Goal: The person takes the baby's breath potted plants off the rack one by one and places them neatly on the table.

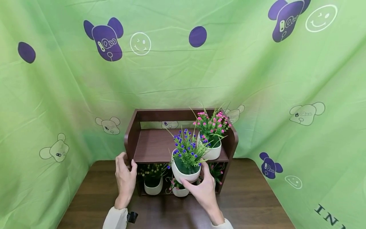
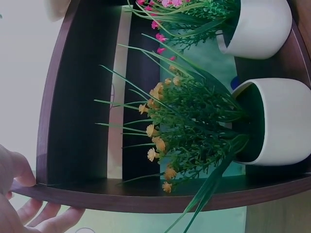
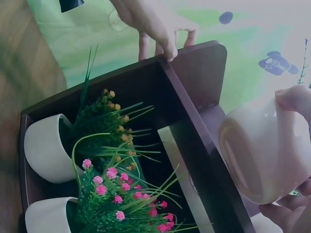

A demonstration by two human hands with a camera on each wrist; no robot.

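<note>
My right hand [image 1: 204, 190] grips a white pot of artificial blue flowers [image 1: 186, 173], thumb and fingers on opposite sides. This pot hangs in front of the upper board of a dark brown wooden shelf [image 1: 155, 144]. In the right wrist view the pot's underside [image 3: 245, 162] shows, off the board. My left hand [image 1: 125, 175] holds the shelf's left side panel, thumb at the front edge and fingers outside, as the left wrist view shows. On the upper board's right end stands a white pot with pink flowers [image 1: 213, 152].
Inside the lower compartment stand a white pot with yellow-orange flowers [image 1: 153, 187], one with pink flowers [image 1: 180, 191], and another pink-flowered plant [image 1: 218, 173] partly hidden by my right hand. The shelf stands on a brown wooden table [image 1: 94, 197]. A green printed cloth [image 1: 168, 73] hangs around it.
</note>
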